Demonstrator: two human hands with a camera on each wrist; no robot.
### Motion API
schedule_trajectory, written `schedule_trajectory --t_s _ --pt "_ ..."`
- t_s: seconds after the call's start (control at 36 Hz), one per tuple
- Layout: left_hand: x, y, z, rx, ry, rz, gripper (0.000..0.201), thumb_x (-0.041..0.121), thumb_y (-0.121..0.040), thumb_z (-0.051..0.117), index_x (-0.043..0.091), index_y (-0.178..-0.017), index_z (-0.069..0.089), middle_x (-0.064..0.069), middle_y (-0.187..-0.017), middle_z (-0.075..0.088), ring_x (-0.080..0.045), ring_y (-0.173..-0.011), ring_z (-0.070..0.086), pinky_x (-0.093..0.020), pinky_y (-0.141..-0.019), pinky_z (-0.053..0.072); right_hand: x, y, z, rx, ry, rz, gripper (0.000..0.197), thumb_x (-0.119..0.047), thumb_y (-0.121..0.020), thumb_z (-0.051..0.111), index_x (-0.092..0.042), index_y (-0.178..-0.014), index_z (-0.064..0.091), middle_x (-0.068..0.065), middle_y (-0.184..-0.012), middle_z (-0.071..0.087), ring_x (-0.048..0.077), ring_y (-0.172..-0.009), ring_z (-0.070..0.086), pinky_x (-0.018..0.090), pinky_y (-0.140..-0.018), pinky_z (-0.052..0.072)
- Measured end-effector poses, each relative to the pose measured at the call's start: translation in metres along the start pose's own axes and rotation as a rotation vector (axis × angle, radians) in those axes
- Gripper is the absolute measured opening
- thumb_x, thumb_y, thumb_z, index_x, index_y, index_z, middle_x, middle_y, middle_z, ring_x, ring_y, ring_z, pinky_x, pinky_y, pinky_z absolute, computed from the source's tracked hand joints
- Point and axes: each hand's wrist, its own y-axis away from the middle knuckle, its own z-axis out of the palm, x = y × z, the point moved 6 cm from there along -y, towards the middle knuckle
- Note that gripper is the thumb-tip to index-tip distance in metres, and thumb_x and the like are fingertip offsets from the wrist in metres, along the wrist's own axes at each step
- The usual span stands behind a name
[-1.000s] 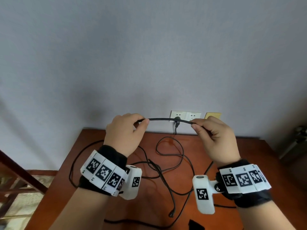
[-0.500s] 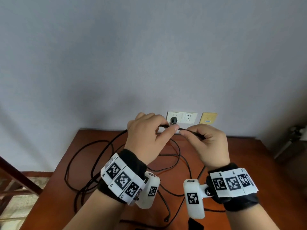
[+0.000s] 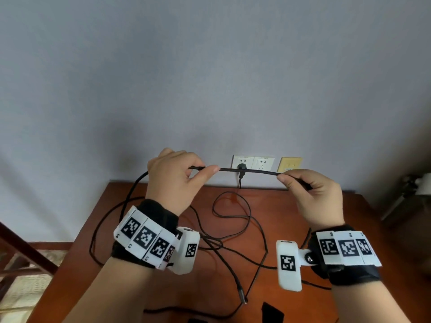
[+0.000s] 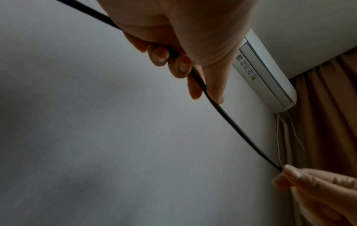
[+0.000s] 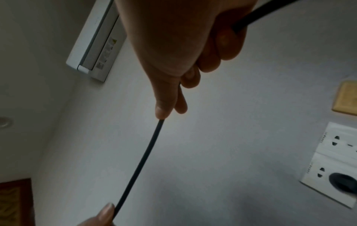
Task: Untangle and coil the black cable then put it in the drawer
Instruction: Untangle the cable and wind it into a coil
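Black cable (image 3: 248, 170) — thin, taut between pinching left hand (image 3: 172, 178) and right hand (image 3: 314, 197) — trails onto table (image 3: 279, 206).

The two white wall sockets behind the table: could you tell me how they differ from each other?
The left socket has a black plug pushed into it, with a thin lead hanging down toward the wooden table; the right socket is empty, its pin holes showing. The black cable stretched between the hands crosses in front of both. Both are white, square, alike in size, and mounted side by side on the grey wall.
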Motion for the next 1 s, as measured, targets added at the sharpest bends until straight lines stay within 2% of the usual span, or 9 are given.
schedule_trajectory --t_s 0.14,0.25,0.39,0.44,0.53,0.61,0.69,0.81,1.0 --pt "-0.001 -0.005 -0.007 0.009 -0.145 -0.057 0.031 0.062 -0.081 0.050 0.036 -0.075 0.064 0.017 -0.062 0.048 -0.019 -0.081 0.051 -0.036 -0.073 0.035 -0.007 -0.002 0.002 0.021 0.083 -0.092 0.012 -0.021 -0.086 0.065 -0.015 -0.088 0.075 -0.007 -0.082 0.068 -0.004 -0.082 0.061 0.006 -0.073 0.042" --pt "0.001 -0.006 -0.006 -0.003 -0.207 -0.116 0.040 0.054 -0.087 0.045 0.038 -0.121 0.057 0.013 -0.113 0.060 -0.020 -0.114 0.042 -0.032 -0.086 0.019 -0.020 -0.008 0.004 0.023 0.103 -0.159 0.017 -0.018 -0.091 0.058 -0.012 -0.096 0.073 -0.001 -0.081 0.065 0.006 -0.080 0.059 0.008 -0.074 0.041" --pt "0.011 -0.009 0.000 -0.062 -0.074 -0.080 0.054 0.052 -0.088 0.038 0.030 -0.137 0.044 0.006 -0.134 0.051 -0.020 -0.126 0.038 -0.040 -0.104 0.029 -0.035 -0.019 0.007 -0.012 0.116 -0.212 0.022 -0.019 -0.093 0.053 -0.013 -0.103 0.071 -0.012 -0.078 0.054 -0.001 -0.075 0.054 0.008 -0.071 0.039" --pt "0.021 -0.009 0.005 -0.101 0.002 -0.027 0.052 0.048 -0.089 0.039 0.024 -0.135 0.047 0.003 -0.131 0.054 -0.019 -0.124 0.042 -0.045 -0.104 0.036 -0.042 -0.021 0.011 -0.034 0.104 -0.239 0.020 -0.018 -0.093 0.056 -0.014 -0.103 0.072 -0.016 -0.078 0.052 -0.005 -0.074 0.053 0.009 -0.069 0.038" --pt "0.040 -0.007 0.018 -0.262 0.154 0.002 0.043 0.043 -0.094 0.040 0.023 -0.131 0.050 0.006 -0.123 0.059 -0.011 -0.116 0.050 -0.036 -0.101 0.040 -0.056 -0.024 0.019 -0.071 0.087 -0.293 0.017 -0.014 -0.091 0.059 -0.014 -0.102 0.073 -0.016 -0.075 0.051 -0.005 -0.071 0.052 0.009 -0.067 0.037" --pt "0.055 -0.004 0.034 -0.445 0.229 -0.012 0.025 0.033 -0.101 0.039 0.021 -0.115 0.057 0.008 -0.093 0.066 -0.010 -0.083 0.062 -0.035 -0.080 0.049 -0.068 -0.027 0.027 -0.101 0.083 -0.347 0.016 -0.014 -0.091 0.061 -0.014 -0.101 0.073 -0.007 -0.070 0.049 -0.004 -0.067 0.050 0.008 -0.065 0.036" --pt "0.054 -0.007 0.031 -0.372 0.245 0.022 0.026 0.033 -0.100 0.045 0.018 -0.088 0.063 0.012 -0.060 0.055 -0.008 -0.056 0.051 -0.022 -0.057 0.041 -0.069 -0.030 0.026 -0.105 0.081 -0.350 0.015 -0.022 -0.090 0.063 -0.014 -0.097 0.073 -0.003 -0.073 0.058 -0.001 -0.067 0.053 0.012 -0.064 0.040" --pt "0.047 -0.013 0.019 -0.297 0.181 0.093 0.041 0.047 -0.092 0.051 0.029 -0.055 0.049 0.002 -0.048 0.043 -0.014 -0.049 0.045 -0.029 -0.049 0.034 -0.063 -0.029 0.024 -0.175 0.099 -0.348 0.025 -0.035 -0.087 0.062 -0.013 -0.081 0.072 0.001 -0.069 0.063 0.012 -0.062 0.055 0.025 -0.058 0.043" --pt "0.029 -0.022 0.004 -0.280 0.085 0.129 0.048 0.051 -0.090 0.053 0.021 -0.052 0.044 0.001 -0.046 0.037 -0.016 -0.045 0.041 -0.033 -0.046 0.034 -0.046 -0.024 0.016 -0.201 0.125 -0.309 0.016 -0.024 -0.091 0.060 -0.018 -0.084 0.073 -0.011 -0.070 0.062 0.003 -0.065 0.054 0.017 -0.061 0.040"
